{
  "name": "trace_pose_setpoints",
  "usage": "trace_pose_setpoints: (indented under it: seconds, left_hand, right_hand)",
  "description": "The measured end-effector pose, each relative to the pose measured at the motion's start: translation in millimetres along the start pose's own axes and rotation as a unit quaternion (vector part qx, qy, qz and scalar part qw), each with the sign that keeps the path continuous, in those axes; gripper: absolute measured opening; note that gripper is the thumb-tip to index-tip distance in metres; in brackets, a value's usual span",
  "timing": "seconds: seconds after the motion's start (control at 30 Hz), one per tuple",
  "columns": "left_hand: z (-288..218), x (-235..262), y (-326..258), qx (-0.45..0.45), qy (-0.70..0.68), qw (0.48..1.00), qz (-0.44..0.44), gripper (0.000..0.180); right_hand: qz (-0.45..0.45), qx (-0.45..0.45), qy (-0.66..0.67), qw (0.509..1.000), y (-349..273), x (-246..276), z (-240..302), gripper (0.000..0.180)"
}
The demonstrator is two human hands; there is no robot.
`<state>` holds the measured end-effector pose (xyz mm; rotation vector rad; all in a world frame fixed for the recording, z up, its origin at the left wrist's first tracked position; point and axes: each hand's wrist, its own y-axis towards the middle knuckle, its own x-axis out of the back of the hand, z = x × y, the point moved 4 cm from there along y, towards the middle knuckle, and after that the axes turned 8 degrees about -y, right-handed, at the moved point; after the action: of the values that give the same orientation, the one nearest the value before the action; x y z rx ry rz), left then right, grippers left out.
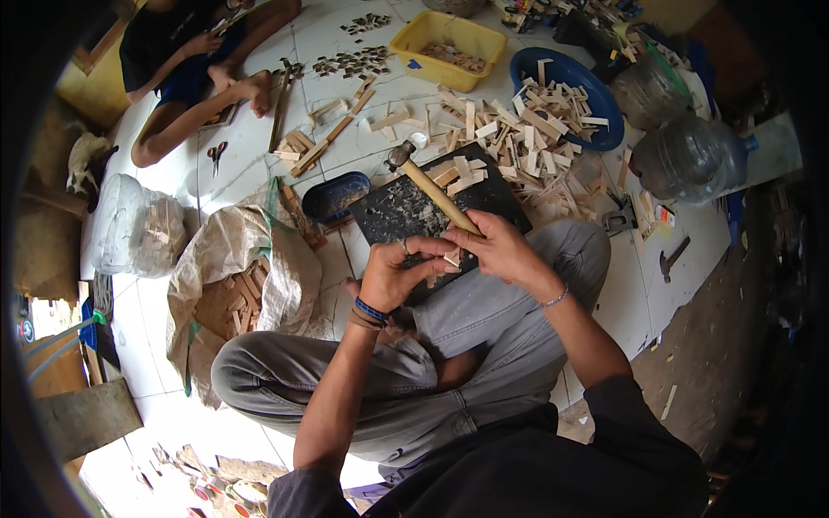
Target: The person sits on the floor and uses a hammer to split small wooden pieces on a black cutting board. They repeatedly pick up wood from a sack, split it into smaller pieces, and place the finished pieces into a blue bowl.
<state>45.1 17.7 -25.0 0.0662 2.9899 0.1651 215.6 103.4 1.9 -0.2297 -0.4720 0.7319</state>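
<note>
My right hand (498, 249) is closed around the wooden handle of a hammer (440, 200), whose metal head points up and to the left over a dark board. Close beside it, my left hand (393, 269) pinches a small pale wood piece (452, 257) between thumb and fingers. Both hands meet above my crossed legs, at the near edge of the black board (389, 216). Wood shavings and several short wood strips (460, 175) lie on that board.
A heap of wood pieces (540, 147) spills from a blue basin (609, 99). Left stand an open sack (233, 233) of wood and a blue tray (337, 197). A yellow tub (449, 52), scissors (216, 157), another hammer (673, 259) and a seated person (186, 69) are farther out.
</note>
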Motion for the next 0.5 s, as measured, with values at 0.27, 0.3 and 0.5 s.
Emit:
trace_pose_setpoints:
  seconds: [0.27, 0.3, 0.5]
  left_hand:
    - [-1.6, 2.6, 2.2, -0.043, 0.027, 0.999, 0.004, 0.023]
    - [-1.2, 2.5, 2.4, -0.042, 0.024, 0.999, 0.002, 0.023]
    - [-1.1, 2.5, 2.9, -0.036, 0.028, 0.999, -0.001, 0.024]
  right_hand:
    - [0.011, 0.034, -0.025, 0.999, 8.9, -0.2, 1.3, 0.029]
    - [0.011, 0.024, -0.028, 0.999, 8.9, 0.4, 1.1, 0.028]
    - [0.01, 0.009, -0.036, 0.999, 9.1, 2.6, 3.6, 0.028]
